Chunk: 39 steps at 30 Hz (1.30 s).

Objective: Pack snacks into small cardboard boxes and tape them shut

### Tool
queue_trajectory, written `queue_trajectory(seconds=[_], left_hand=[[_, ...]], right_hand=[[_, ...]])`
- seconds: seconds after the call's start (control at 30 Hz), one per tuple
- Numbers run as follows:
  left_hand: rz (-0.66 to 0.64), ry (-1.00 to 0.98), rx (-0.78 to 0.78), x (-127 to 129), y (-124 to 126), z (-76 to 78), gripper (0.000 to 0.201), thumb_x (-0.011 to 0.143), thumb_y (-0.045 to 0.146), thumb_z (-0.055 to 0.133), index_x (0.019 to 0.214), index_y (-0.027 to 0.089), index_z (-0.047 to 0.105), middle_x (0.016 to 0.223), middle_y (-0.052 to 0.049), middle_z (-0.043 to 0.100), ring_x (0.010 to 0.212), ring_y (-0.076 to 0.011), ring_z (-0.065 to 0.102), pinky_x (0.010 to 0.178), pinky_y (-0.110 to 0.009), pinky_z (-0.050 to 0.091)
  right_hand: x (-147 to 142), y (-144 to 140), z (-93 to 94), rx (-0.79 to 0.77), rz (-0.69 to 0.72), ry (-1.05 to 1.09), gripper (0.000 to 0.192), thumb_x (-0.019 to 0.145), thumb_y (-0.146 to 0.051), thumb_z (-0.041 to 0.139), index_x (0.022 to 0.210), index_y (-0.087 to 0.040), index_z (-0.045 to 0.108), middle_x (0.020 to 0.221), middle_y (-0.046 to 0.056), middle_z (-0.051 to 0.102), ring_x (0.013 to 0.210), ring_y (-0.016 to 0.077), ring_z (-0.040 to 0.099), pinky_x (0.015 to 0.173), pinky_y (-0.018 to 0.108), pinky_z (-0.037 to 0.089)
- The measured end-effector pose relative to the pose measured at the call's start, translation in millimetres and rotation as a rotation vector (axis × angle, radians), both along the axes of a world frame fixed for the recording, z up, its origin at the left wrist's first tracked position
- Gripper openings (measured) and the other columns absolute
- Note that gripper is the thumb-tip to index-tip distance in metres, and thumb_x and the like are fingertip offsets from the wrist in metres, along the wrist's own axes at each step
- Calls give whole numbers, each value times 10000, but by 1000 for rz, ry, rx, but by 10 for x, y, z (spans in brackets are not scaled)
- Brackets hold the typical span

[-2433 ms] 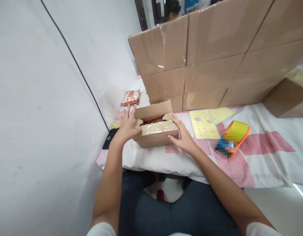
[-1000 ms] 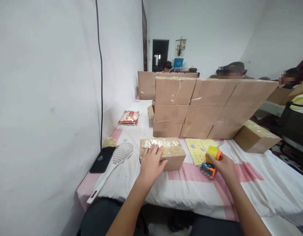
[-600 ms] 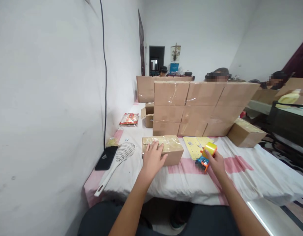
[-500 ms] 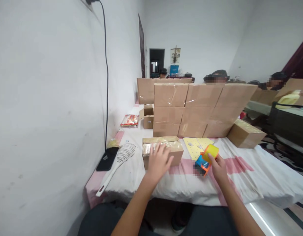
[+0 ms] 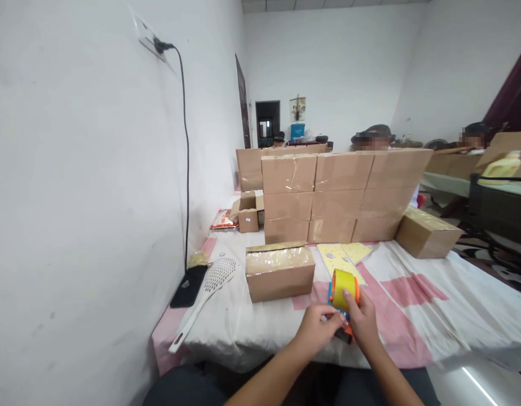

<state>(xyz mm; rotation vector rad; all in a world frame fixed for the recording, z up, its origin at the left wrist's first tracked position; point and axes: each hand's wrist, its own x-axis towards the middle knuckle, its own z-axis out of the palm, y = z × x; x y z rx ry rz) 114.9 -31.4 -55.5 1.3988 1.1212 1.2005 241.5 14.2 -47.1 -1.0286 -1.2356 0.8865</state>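
box [image 5: 279, 272] left of tape dispenser [image 5: 343, 290] | stacked boxes [image 5: 336, 194] behind

Both hands meet at 6 o'clock on an orange tape dispenser [image 5: 343, 299] carrying a yellow roll: right hand [image 5: 362, 324] grips it, left hand [image 5: 317, 331] pinches its lower end. A taped cardboard box [image 5: 279, 272] sits just beyond, toward 11 o'clock. Stacked cartons [image 5: 340, 194] stand at 12 o'clock; a slotted white spatula [image 5: 205, 296] lies at 9 o'clock.

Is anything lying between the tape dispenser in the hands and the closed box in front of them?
Nothing visible. The tape dispenser, held by both the left hand and right hand, sits just right of the box, with only bare tablecloth between.
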Motion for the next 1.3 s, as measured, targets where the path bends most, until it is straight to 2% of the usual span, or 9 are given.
queue_trajectory(seconds=[0.07, 0.17, 0.27, 0.4, 0.67, 0.87, 1.0, 1.2, 1.3], left_hand=[[-74, -93, -87, 33, -4, -52, 367, 829, 478, 649, 802, 128, 758, 723, -63, 706, 671, -182, 627, 728, -313, 482], [-115, -158, -194, 82, 4, -106, 440, 748, 565, 688, 781, 127, 716, 572, -4, 594, 487, -118, 501, 603, -271, 408], [-73, -161, -240, 122, -3, -143, 470, 708, 594, 701, 743, 126, 695, 529, 5, 557, 460, -107, 469, 563, -257, 352], [-49, -144, -275, 175, -93, -220, 471, 746, 586, 675, 777, 119, 727, 525, 6, 557, 442, -101, 441, 531, -254, 312], [5, -77, -302, 121, -375, -309, 391, 800, 478, 636, 857, 112, 759, 475, 30, 520, 445, -107, 428, 532, -253, 303], [-21, -85, -306, 107, -425, -412, 418, 798, 530, 632, 821, 121, 713, 493, 29, 524, 458, -110, 441, 536, -252, 306], [-26, -115, -328, 124, -410, -544, 454, 791, 581, 636, 811, 130, 685, 481, 42, 491, 455, -110, 429, 539, -252, 300], [-26, 16, -282, 113, -501, -623, 461, 869, 592, 570, 750, 155, 651, 489, 30, 498, 473, -124, 460, 545, -259, 302], [-9, 32, -290, 124, -506, -692, 487, 853, 626, 563, 766, 156, 655, 483, 27, 506, 455, -125, 460, 529, -259, 301]], right_hand=[[39, 63, -78, -30, -70, 17, 586, 752, -758, 664, 667, -188, 553, 569, 12, 573, 503, 150, 508, 460, 271, 422], [66, 149, -154, -159, -107, 37, 646, 781, -821, 553, 670, -185, 554, 581, 19, 573, 531, 166, 517, 485, 292, 425], [67, 223, -176, -273, -119, 4, 661, 808, -821, 491, 711, -174, 584, 610, 33, 608, 569, 191, 561, 516, 309, 439], [81, 317, -160, -347, -157, 5, 609, 825, -764, 496, 739, -168, 589, 621, 22, 606, 584, 183, 542, 521, 305, 424], [36, 310, -46, -336, -151, -38, 567, 837, -731, 482, 675, -190, 529, 589, 7, 566, 553, 153, 485, 498, 288, 366], [8, 282, 17, -324, -137, -14, 600, 801, -777, 498, 668, -193, 532, 591, 16, 570, 572, 165, 497, 515, 300, 382], [23, 296, 4, -256, -102, 3, 591, 769, -790, 543, 658, -209, 520, 593, 17, 570, 574, 171, 482, 521, 315, 393], [56, 369, -88, -319, -91, 33, 551, 784, -751, 554, 648, -217, 555, 587, 29, 588, 552, 199, 514, 503, 340, 391], [35, 359, -93, -321, -85, 3, 563, 812, -746, 529, 628, -214, 556, 574, 29, 583, 547, 201, 528, 503, 337, 393]])
